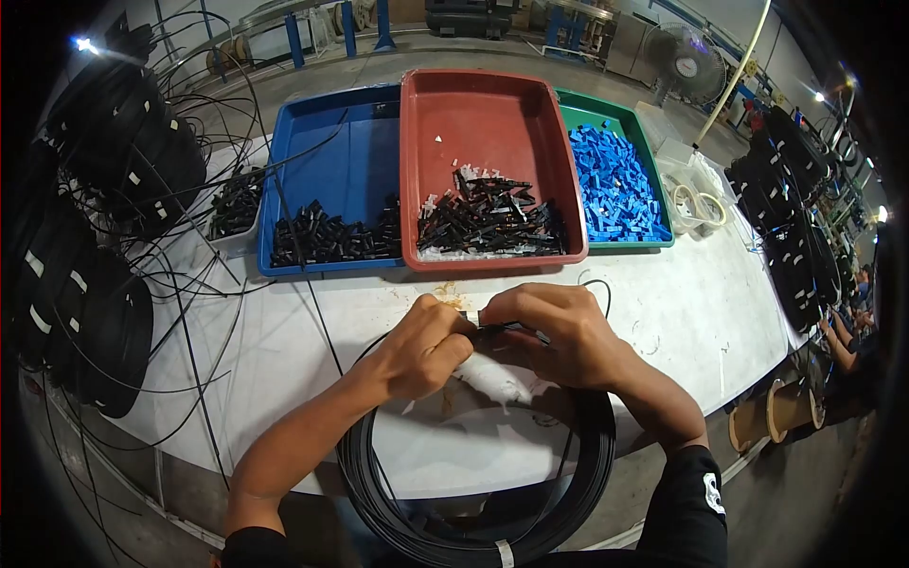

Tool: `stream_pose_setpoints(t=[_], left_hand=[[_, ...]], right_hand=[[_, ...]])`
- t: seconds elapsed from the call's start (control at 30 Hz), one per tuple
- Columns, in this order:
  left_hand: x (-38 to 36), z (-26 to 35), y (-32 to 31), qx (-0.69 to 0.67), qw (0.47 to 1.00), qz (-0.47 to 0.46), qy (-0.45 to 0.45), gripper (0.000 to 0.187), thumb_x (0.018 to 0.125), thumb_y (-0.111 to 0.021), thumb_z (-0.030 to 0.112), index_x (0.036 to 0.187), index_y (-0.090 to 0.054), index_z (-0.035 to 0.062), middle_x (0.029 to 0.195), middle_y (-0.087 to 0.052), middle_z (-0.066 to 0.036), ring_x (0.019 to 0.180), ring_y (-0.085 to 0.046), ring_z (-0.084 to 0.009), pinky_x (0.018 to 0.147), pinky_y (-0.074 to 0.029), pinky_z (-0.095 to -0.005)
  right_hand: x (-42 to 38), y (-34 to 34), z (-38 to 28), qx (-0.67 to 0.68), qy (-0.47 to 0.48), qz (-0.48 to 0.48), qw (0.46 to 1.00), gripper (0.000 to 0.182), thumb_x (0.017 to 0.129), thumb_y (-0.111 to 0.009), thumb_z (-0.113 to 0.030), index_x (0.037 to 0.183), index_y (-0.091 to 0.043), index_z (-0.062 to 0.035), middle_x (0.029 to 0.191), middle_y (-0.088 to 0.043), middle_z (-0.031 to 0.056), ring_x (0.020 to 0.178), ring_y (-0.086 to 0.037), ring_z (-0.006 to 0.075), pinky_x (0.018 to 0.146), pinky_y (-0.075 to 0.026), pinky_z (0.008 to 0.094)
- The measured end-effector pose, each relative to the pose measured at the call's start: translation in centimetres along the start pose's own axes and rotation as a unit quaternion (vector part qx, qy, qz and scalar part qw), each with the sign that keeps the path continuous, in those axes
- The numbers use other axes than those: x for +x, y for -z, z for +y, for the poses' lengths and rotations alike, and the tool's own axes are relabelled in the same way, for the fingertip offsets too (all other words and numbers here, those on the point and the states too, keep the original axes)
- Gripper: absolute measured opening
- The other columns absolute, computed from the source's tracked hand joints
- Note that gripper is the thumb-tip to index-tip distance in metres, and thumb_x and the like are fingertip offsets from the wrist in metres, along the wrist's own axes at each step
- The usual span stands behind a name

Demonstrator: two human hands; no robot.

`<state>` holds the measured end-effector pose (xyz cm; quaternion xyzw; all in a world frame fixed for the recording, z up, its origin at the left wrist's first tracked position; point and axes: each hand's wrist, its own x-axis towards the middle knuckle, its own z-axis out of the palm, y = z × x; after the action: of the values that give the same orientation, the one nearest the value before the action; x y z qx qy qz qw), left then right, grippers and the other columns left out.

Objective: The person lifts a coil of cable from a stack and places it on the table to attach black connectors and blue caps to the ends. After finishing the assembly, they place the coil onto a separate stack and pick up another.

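Note:
My left hand (428, 348) and my right hand (542, 327) meet over the white table, just in front of the red tray. Both are closed in a pinch on a small black connector (483, 327), with a pale bit between the fingertips; the fingers hide most of it. Below the hands, a coil of black cable (598, 464) hangs over the table's near edge, with a white tag (505, 553) at its bottom. A thin loop of cable (602, 284) sticks out beyond my right hand.
A blue tray (341, 170) and a red tray (488, 114) hold black parts; a green tray (606, 109) holds blue pieces (615, 185). Cable coils (123, 142) stand left, with loose strands crossing the table (701, 303). More coils (781, 227) and people are at right.

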<state>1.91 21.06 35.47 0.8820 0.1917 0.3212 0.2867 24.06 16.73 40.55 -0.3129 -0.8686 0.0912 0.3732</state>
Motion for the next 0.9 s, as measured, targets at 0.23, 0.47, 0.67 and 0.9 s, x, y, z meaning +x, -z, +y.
stream_pose_setpoints(t=[0.23, 0.47, 0.67, 0.9], left_hand=[[-0.9, -0.3, -1.3, 0.047, 0.992, 0.064, -0.095, 0.015, 0.081, -0.053, 0.011, 0.077, -0.057, -0.0032, 0.081, -0.056, -0.022, 0.077, -0.050, -0.0368, 0.075, -0.039, -0.0467], [0.4, 0.9, 0.8, -0.177, 0.977, -0.083, 0.088, 0.019, 0.078, -0.050, 0.010, 0.063, -0.050, -0.0013, 0.058, -0.051, -0.019, 0.057, -0.047, -0.0332, 0.059, -0.038, -0.0439], [3.7, 1.1, 3.3, -0.195, 0.968, -0.062, 0.144, 0.033, 0.086, -0.045, 0.028, 0.081, -0.061, -0.0002, 0.063, -0.060, -0.007, 0.046, -0.054, -0.0143, 0.042, -0.039, -0.0289], [10.7, -8.4, 5.7, 0.019, 0.984, 0.147, 0.095, 0.014, 0.084, -0.056, 0.003, 0.094, -0.066, 0.0010, 0.081, -0.070, -0.009, 0.070, -0.067, -0.0145, 0.065, -0.052, -0.0273]], right_hand=[[-1.0, -1.3, 0.2, -0.079, 0.094, 0.066, 0.990, 0.035, 0.060, -0.069, 0.001, 0.094, -0.068, -0.0060, 0.088, -0.071, 0.0067, 0.068, -0.066, 0.0204, 0.056, -0.054, 0.0329], [-0.2, -0.9, -0.9, -0.128, 0.109, -0.032, 0.985, 0.033, 0.070, -0.073, -0.001, 0.103, -0.069, -0.0024, 0.090, -0.070, 0.0105, 0.069, -0.069, 0.0221, 0.055, -0.055, 0.0315], [-0.4, 1.5, 3.4, -0.071, 0.070, -0.007, 0.995, 0.027, 0.076, -0.064, 0.003, 0.102, -0.069, -0.0039, 0.098, -0.069, 0.0118, 0.078, -0.071, 0.0271, 0.063, -0.059, 0.0362], [-0.8, 6.0, 9.6, -0.086, -0.062, -0.001, 0.994, 0.027, 0.075, -0.067, 0.012, 0.098, -0.072, -0.0023, 0.095, -0.070, 0.0134, 0.084, -0.069, 0.0324, 0.072, -0.058, 0.0390]])
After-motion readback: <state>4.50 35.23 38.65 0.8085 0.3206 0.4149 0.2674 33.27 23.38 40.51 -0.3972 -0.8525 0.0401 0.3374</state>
